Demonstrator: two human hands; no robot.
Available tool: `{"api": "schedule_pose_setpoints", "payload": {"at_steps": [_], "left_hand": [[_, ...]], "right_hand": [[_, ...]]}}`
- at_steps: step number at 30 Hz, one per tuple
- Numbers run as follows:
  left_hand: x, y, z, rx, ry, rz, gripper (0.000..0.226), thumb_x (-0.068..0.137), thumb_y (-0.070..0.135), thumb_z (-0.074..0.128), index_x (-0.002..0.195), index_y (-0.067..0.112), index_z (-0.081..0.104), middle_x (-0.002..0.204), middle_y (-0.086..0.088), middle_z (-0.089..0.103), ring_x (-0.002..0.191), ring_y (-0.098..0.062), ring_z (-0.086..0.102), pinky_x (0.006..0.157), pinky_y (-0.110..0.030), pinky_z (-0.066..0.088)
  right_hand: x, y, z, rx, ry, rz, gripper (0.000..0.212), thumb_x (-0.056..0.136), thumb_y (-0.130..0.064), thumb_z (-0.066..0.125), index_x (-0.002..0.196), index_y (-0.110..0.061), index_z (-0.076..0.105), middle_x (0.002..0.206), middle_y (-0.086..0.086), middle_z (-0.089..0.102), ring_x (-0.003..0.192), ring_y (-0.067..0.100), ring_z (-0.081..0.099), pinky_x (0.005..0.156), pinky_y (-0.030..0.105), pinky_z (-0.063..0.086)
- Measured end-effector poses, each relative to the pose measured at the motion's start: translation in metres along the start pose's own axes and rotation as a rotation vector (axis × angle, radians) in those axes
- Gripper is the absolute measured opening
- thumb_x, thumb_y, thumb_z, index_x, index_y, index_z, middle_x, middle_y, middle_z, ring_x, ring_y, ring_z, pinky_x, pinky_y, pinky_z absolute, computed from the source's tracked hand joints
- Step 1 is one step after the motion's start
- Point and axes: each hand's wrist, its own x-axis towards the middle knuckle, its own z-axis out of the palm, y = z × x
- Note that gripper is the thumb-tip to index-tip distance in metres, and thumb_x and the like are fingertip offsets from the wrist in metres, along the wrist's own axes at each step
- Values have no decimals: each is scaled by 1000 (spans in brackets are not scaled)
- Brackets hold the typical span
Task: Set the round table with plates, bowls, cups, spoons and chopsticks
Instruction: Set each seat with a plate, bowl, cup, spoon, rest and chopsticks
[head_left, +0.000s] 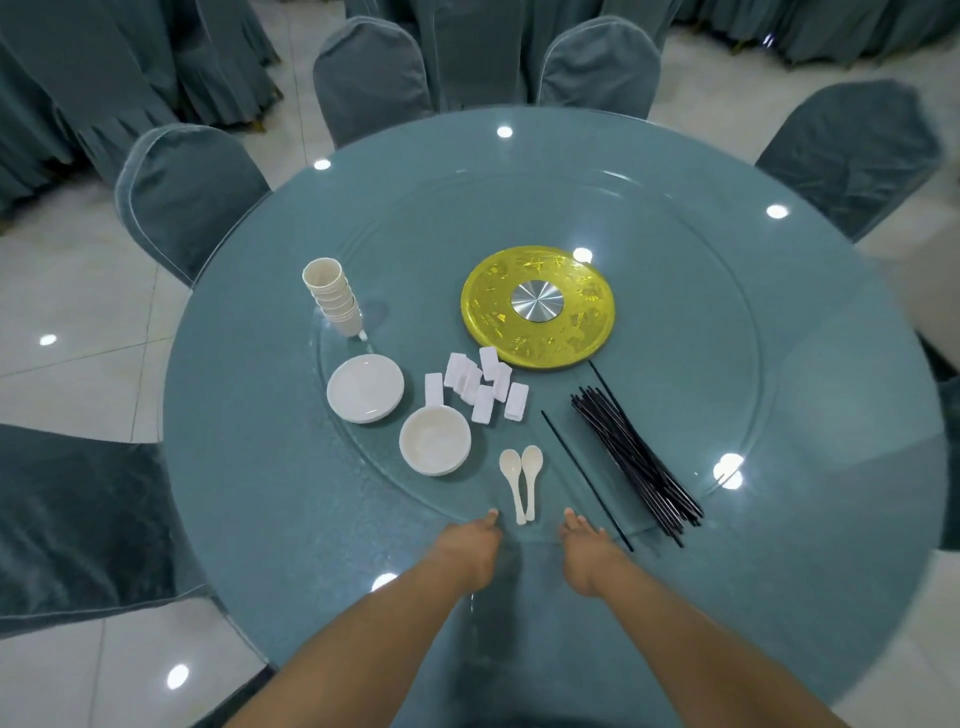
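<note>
Your hands hover low over the near part of the bench (270, 457), apart and holding nothing: the left hand (470, 551) and right hand (589, 556) both reach forward with fingers curled downward, one on each side of the spoon handles. The two spoons (522, 483) lie side by side, touching, long axes running toward you, bowls pointing to the far edge. Right of them a single chopstick (584, 478) lies diagonally, its near end toward the right edge; the chopstick bundle (636, 457) lies beside it at the same slant. Left of the spoons sit the bowls (435, 440), then the plates (365, 388), with the tilted cup stack (332, 296) beyond. White rests (483, 387) cluster near the yellow disc (537, 306) at the centre.
</note>
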Motion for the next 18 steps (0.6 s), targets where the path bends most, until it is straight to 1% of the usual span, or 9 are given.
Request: {"api": "schedule_pose_setpoints", "payload": {"at_steps": [4, 6, 8, 10, 14, 18], "left_hand": [[3, 16, 2, 1, 19, 94, 54, 94, 14, 45, 146, 18, 35, 164, 7, 2, 135, -24, 43, 105, -40, 38], [4, 22, 4, -12, 54, 123, 55, 94, 11, 44, 148, 18, 33, 163, 10, 2, 140, -19, 36, 109, -39, 34], [4, 26, 7, -27, 105, 126, 57, 93, 9, 44, 148, 17, 32, 163, 10, 4, 145, -14, 26, 113, -38, 30], [4, 30, 10, -36, 135, 125, 57, 92, 8, 45, 147, 15, 33, 163, 9, 2, 147, -13, 20, 116, -38, 27], [0, 35, 21, -20, 140, 141, 55, 92, 10, 47, 145, 11, 35, 164, 5, -5, 150, -14, 9, 119, -38, 21], [-6, 31, 30, -39, 145, 132, 58, 89, 6, 49, 145, 11, 34, 164, 4, -6, 151, -15, 5, 121, -39, 15]], "right_hand": [[-8, 23, 5, 53, 14, 71, 70, 95, -6, 35, 155, -7, 1, 162, 5, -16, 151, 22, -7, 123, 42, 1], [-11, 33, 7, 80, 24, 95, 73, 93, -4, 35, 155, -8, -3, 162, 6, -19, 151, 23, -9, 122, 42, 0], [-13, 41, 11, 98, 47, 117, 75, 92, 0, 36, 155, -8, -4, 161, 7, -20, 151, 24, -10, 123, 42, 0], [-14, 45, 15, 119, 65, 145, 76, 91, 1, 35, 155, -8, -6, 161, 8, -20, 151, 24, -11, 123, 42, 1], [-15, 41, 22, 148, 83, 200, 75, 92, -2, 34, 154, -6, -9, 161, 8, -21, 150, 24, -12, 123, 43, 2], [-16, 40, 30, 172, 105, 224, 77, 91, 0, 34, 153, -6, -12, 161, 8, -22, 150, 23, -14, 123, 42, 0]]}}
